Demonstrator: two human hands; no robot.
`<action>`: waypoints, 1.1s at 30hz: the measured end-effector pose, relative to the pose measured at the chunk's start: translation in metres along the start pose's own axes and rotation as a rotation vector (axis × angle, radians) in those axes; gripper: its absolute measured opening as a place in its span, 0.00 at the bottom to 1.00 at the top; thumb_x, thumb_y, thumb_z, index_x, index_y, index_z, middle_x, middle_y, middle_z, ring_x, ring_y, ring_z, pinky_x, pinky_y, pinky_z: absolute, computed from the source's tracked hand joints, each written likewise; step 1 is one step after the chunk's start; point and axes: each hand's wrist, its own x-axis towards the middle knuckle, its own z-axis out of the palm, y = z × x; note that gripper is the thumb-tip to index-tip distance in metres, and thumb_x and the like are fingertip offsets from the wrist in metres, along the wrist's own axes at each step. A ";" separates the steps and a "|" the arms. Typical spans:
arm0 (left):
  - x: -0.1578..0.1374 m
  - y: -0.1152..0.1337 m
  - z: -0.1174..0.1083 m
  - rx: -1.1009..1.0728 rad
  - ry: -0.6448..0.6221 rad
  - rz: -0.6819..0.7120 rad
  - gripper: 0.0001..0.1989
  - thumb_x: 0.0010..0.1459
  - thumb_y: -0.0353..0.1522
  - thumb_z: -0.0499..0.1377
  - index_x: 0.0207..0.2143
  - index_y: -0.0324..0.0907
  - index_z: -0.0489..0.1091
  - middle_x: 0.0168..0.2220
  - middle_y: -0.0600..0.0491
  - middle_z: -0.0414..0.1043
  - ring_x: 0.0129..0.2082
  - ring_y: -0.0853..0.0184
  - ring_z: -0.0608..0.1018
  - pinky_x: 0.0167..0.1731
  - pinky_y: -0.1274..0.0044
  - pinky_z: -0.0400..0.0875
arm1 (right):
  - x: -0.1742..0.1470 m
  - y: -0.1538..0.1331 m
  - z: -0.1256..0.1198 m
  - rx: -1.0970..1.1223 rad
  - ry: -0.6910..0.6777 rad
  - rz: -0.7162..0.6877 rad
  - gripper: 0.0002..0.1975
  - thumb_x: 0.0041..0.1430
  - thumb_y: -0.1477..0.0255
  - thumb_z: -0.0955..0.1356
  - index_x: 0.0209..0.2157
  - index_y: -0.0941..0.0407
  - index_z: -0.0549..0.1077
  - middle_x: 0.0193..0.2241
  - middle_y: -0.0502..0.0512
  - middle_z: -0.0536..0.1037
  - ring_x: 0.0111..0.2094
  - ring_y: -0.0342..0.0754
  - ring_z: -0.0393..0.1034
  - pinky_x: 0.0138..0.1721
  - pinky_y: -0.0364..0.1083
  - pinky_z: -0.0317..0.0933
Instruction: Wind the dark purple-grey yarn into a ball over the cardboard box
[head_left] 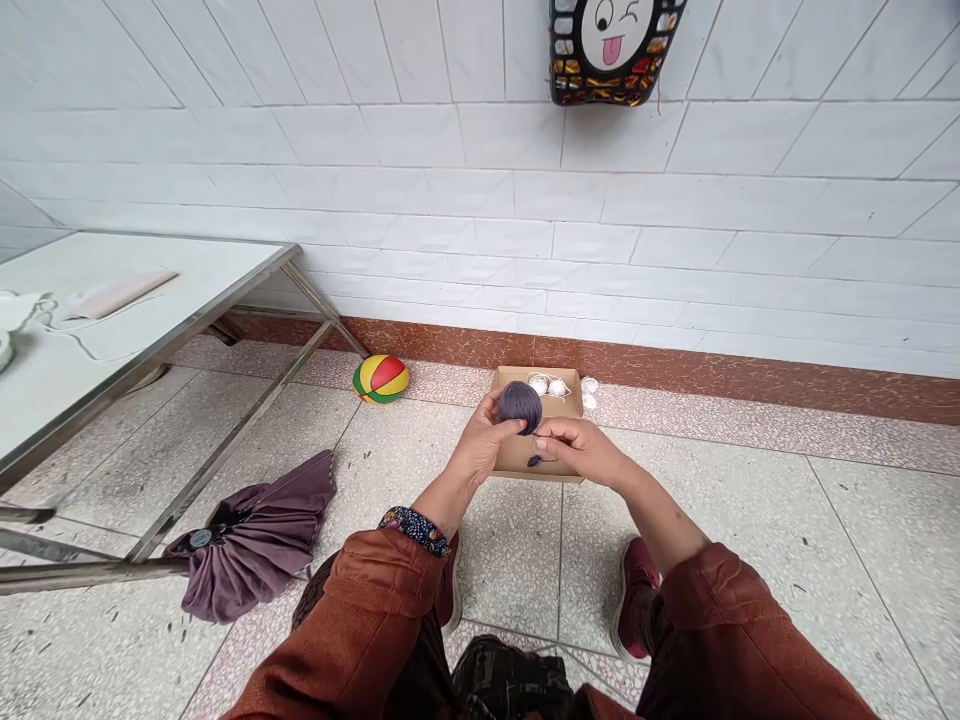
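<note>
A dark purple ball of yarn (519,405) rests in my left hand (484,435), fingers and thumb closed around its left and lower side. My right hand (574,445) is just to the right of the ball, its thumb and fingers pinched on what looks like the yarn's strand. Below it a small dark purple piece (534,461) shows over the cardboard box (517,466); whether it hangs or lies there I cannot tell. Both hands are above this shallow open box on the floor. Small white balls (556,387) sit in its far part.
More white pieces (589,392) lie right of the box. A striped ball (381,379) is by the wall. Left stand a white-topped metal table (225,275) and a gathered purple cloth (259,545) near its leg. A black basket (559,60) is on the tiled wall.
</note>
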 end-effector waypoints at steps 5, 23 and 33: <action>-0.002 -0.005 -0.005 0.258 -0.079 0.002 0.37 0.40 0.27 0.70 0.55 0.43 0.66 0.55 0.46 0.70 0.50 0.60 0.74 0.54 0.66 0.65 | 0.001 -0.014 -0.010 0.105 0.202 -0.048 0.15 0.67 0.58 0.65 0.36 0.54 0.76 0.30 0.51 0.74 0.31 0.45 0.67 0.33 0.44 0.60; -0.012 0.002 0.008 -0.300 -0.361 -0.122 0.34 0.46 0.29 0.67 0.58 0.44 0.68 0.51 0.45 0.75 0.53 0.56 0.75 0.54 0.65 0.66 | 0.010 0.026 -0.002 -0.182 0.382 0.088 0.09 0.64 0.68 0.64 0.32 0.54 0.73 0.29 0.53 0.75 0.32 0.48 0.68 0.35 0.45 0.61; -0.003 0.000 0.007 -0.240 -0.170 -0.086 0.25 0.47 0.30 0.69 0.49 0.43 0.72 0.47 0.50 0.76 0.47 0.62 0.76 0.49 0.69 0.69 | 0.002 0.015 -0.001 -0.149 0.168 0.007 0.09 0.66 0.67 0.65 0.33 0.55 0.73 0.29 0.50 0.75 0.30 0.45 0.67 0.34 0.44 0.61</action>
